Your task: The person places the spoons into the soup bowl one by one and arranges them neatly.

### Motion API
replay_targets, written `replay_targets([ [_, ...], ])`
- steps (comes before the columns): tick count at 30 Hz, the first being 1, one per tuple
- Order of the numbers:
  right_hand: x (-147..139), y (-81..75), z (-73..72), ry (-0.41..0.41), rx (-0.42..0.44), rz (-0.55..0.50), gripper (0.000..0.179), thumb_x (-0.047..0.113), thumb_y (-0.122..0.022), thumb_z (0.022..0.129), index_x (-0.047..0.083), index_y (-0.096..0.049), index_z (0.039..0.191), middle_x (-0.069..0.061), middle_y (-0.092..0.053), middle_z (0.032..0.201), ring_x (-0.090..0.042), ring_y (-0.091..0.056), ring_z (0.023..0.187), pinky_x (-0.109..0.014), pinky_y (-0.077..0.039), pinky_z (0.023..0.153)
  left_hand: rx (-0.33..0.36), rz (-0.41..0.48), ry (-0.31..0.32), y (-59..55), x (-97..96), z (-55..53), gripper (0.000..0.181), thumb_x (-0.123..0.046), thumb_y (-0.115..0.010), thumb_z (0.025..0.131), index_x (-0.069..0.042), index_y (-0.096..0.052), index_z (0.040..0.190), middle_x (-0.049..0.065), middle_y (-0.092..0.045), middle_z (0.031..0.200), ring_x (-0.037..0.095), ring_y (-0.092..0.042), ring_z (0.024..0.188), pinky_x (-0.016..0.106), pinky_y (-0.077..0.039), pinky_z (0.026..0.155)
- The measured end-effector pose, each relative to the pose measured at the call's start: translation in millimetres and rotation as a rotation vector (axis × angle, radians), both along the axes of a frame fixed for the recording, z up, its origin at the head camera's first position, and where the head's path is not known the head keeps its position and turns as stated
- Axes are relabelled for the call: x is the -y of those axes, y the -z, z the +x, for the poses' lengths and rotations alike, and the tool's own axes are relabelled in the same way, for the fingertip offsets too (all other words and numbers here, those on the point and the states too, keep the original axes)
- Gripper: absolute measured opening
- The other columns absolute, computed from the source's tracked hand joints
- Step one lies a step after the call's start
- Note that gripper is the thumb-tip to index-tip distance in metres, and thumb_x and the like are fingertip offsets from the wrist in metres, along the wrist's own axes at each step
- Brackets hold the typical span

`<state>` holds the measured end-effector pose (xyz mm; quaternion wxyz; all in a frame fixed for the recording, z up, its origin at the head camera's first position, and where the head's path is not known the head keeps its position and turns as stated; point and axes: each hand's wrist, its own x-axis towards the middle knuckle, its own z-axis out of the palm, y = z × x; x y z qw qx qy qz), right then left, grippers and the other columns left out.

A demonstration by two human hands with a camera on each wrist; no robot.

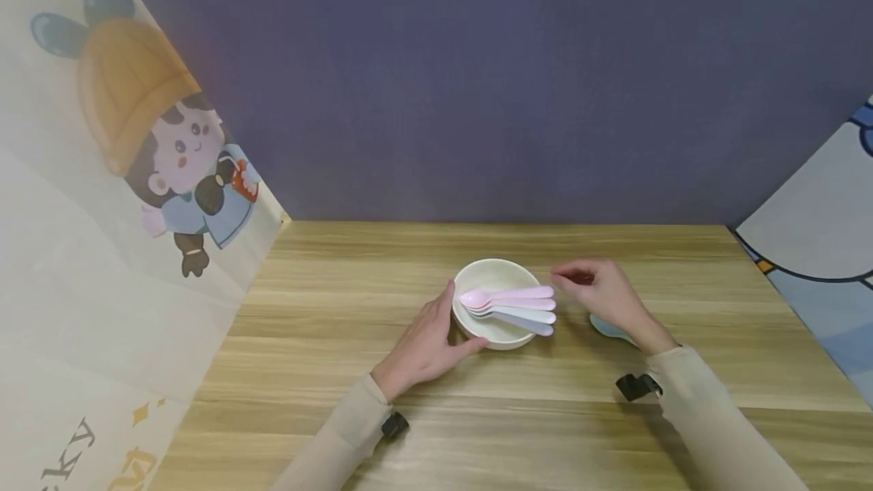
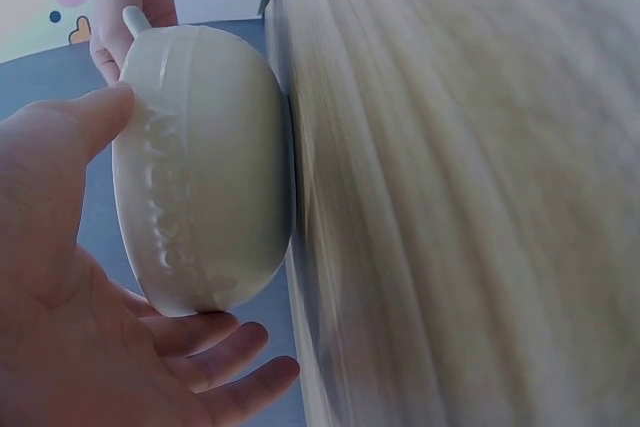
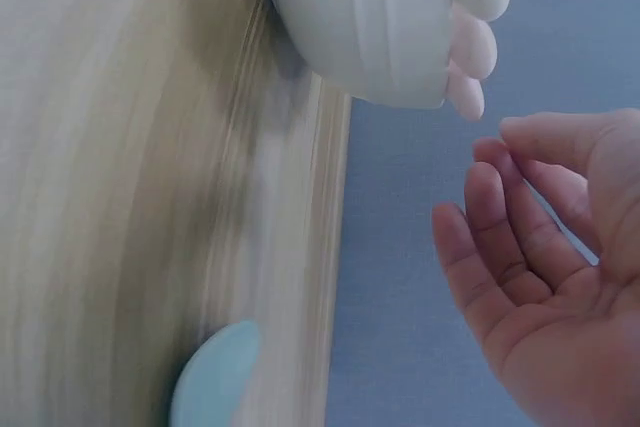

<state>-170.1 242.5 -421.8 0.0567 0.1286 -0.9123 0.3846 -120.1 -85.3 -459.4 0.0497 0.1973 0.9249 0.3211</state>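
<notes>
A cream-white bowl [image 1: 494, 341] stands on the table, with several small plastic spoons [image 1: 521, 304] in pink, white and grey-lavender lying side by side in it. Their handles stick out over the right rim. My left hand [image 1: 426, 336] holds the bowl from its left side, thumb at the near rim and fingers round the far side. Just right of the spoon handles, my right hand [image 1: 603, 290] hovers with fingers loosely bent and nothing between them. A light blue spoon [image 1: 609, 328] lies on the table under the right hand, partly hidden by the wrist.
The wood-grain table [image 1: 327, 294] ends at a dark blue back panel [image 1: 436, 97]. A white wall with a cartoon figure [image 1: 198, 165] stands on the left, and another printed panel [image 1: 811, 218] on the right.
</notes>
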Motion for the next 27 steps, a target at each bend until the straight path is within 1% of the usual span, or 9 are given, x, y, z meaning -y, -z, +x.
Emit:
replay_targets([
  [4, -3.4, 2.5, 4.2, 0.005, 0.008, -0.009, 0.018, 0.017, -0.079, 0.097, 0.005, -0.083, 0.111, -0.013, -0.082, 0.107, -0.004, -0.071, 0.088, -0.015, -0.057, 0.073, 0.004, 0.0, 0.001, -0.5, 0.6, 0.5, 0.117, -0.072, -0.065, 0.095, -0.005, -0.008, 0.172, 0.016, -0.027, 0.176, 0.035, -0.035, 0.159, 0.048, -0.033, 0.131],
  [10, -13.4, 8.5, 9.1, 0.036, 0.037, 0.024, 0.026, 0.024, -0.078, 0.099, 0.005, -0.082, 0.116, -0.012, -0.082, 0.112, 0.0, -0.07, 0.09, -0.014, -0.057, 0.075, 0.004, -0.005, -0.001, -1.4, -0.2, 1.0, 0.116, -0.072, -0.066, 0.095, -0.004, -0.01, 0.171, 0.015, -0.028, 0.176, 0.034, -0.036, 0.159, 0.047, -0.034, 0.131],
  [21, -30.6, 13.9, 16.6, 0.045, 0.075, 0.054, 0.028, 0.027, -0.077, 0.1, 0.005, -0.082, 0.116, -0.011, -0.082, 0.111, -0.006, -0.072, 0.092, -0.016, -0.057, 0.076, 0.006, -0.003, -0.008, -2.4, -0.7, 1.5, 0.117, -0.072, -0.066, 0.095, -0.004, -0.009, 0.171, 0.015, -0.028, 0.176, 0.034, -0.036, 0.159, 0.048, -0.034, 0.131],
  [27, -37.5, 15.0, 20.4, 0.063, 0.098, 0.071, 0.032, 0.031, -0.077, 0.1, 0.006, -0.081, 0.119, -0.011, -0.082, 0.114, -0.007, -0.072, 0.094, -0.015, -0.056, 0.077, 0.016, -0.007, -0.013, -1.9, -1.5, 1.0, 0.117, -0.071, -0.067, 0.095, -0.004, -0.009, 0.172, 0.014, -0.027, 0.176, 0.033, -0.034, 0.16, 0.047, -0.032, 0.132],
])
